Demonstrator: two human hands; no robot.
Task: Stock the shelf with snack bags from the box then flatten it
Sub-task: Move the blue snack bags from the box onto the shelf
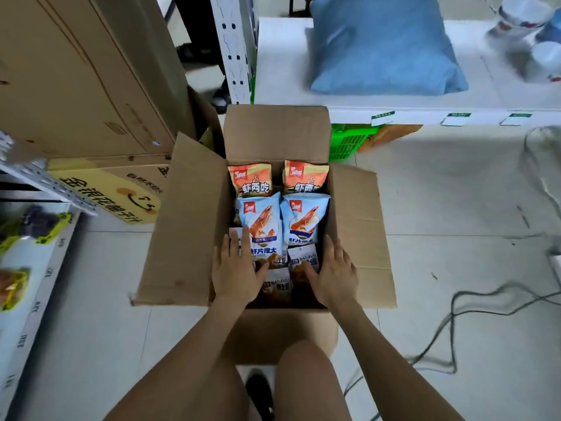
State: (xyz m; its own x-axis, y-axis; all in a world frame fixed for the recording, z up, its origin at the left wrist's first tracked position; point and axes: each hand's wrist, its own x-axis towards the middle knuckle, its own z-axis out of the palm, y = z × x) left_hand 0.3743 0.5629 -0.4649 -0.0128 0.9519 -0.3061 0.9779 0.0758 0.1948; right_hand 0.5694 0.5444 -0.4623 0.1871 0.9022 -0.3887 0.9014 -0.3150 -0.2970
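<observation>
Blue snack bag (263, 226), touching left grip (235, 270)

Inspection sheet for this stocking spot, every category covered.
Surface: tiled floor; the box stands on it.
Job's things: cardboard box open, flaps spread; orange bags, blue bags and dark bags inside; white shelf behind it.
Clutter: green basket under the shelf; big cartons at left.
Hands: left hand and right hand inside the box, fingers straight, on the bags.
Cables: dark cables loose on the floor at right.
Surroundings: blue pack and cups on the shelf; second shelf at left.
</observation>
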